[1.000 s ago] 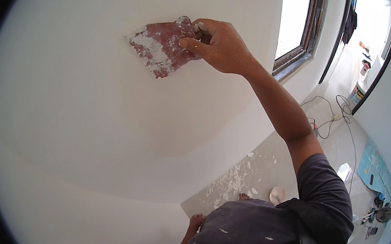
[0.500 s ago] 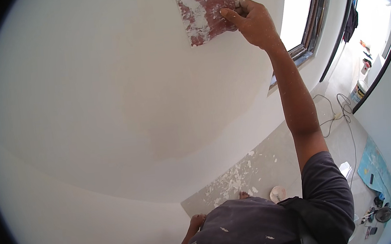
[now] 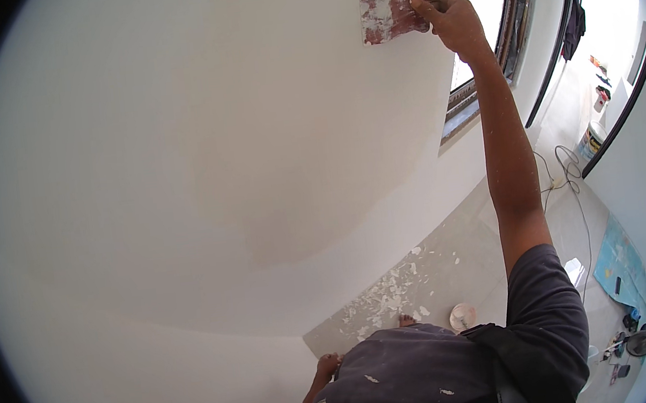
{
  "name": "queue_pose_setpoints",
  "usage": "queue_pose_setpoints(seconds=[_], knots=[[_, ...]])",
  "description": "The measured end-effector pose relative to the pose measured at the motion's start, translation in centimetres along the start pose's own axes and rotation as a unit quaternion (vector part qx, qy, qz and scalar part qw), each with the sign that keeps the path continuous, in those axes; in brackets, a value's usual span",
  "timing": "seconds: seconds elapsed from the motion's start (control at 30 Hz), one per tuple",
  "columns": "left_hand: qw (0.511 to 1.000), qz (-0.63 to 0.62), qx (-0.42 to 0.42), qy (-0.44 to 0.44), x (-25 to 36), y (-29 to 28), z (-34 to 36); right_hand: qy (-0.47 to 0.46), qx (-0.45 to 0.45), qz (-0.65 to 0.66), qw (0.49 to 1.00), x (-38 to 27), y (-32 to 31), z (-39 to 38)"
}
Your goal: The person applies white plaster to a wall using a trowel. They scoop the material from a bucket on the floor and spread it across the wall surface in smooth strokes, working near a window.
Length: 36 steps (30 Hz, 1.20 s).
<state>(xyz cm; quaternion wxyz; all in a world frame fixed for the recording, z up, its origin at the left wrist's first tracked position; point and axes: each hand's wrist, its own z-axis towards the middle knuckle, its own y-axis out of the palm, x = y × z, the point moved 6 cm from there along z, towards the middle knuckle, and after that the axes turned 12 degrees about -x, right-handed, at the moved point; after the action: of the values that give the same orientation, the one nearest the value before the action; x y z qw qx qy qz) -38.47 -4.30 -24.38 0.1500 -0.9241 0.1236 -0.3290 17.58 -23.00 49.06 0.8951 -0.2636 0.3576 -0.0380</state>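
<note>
My right hand (image 3: 457, 24), arm stretched up and forward, pinches one edge of a flat dark-red putty spreader (image 3: 394, 3) between thumb and fingers. White filler is smeared over the spreader's face. The blade lies at or close to the white wall (image 3: 274, 112), just left of the window; whether it touches I cannot tell. A beige, damp-looking patch (image 3: 293, 212) spreads over the wall below and left of it. Low beside my body hangs my left hand (image 3: 329, 364), small in view and partly hidden; its fingers are not clear.
A dark-framed window (image 3: 506, 33) and a doorway (image 3: 619, 21) stand to the right. White flakes (image 3: 384, 297) litter the floor by the wall, near a round pale container (image 3: 463, 316). Behind my right arm lie a looping cable (image 3: 571, 175), a blue sheet (image 3: 625, 268) and a bucket (image 3: 592, 140).
My right hand has carried the spreader right and slightly up along the wall, closer to the window. My left hand stays low by my side.
</note>
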Motion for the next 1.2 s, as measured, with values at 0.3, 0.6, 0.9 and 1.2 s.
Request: queue_pose_setpoints(seconds=[0.3,0.6,0.9,1.2], knots=[[1.000,-0.001,0.018,-0.004,-0.5,-0.4,0.4,-0.018,0.026,0.033,0.999,6.1,-3.6,1.2],[0.999,-0.032,-0.018,-0.028,-0.9,-0.3,0.5,0.051,0.061,0.027,0.996,12.2,-7.1,2.6],[0.999,0.012,-0.004,0.031,-3.4,0.5,1.7,0.077,0.172,0.208,0.960,16.4,-12.3,-1.0],[0.947,0.287,-0.034,0.141,-1.7,0.6,1.3,-0.148,-0.105,0.211,0.960,-7.7,1.5,-6.1]])
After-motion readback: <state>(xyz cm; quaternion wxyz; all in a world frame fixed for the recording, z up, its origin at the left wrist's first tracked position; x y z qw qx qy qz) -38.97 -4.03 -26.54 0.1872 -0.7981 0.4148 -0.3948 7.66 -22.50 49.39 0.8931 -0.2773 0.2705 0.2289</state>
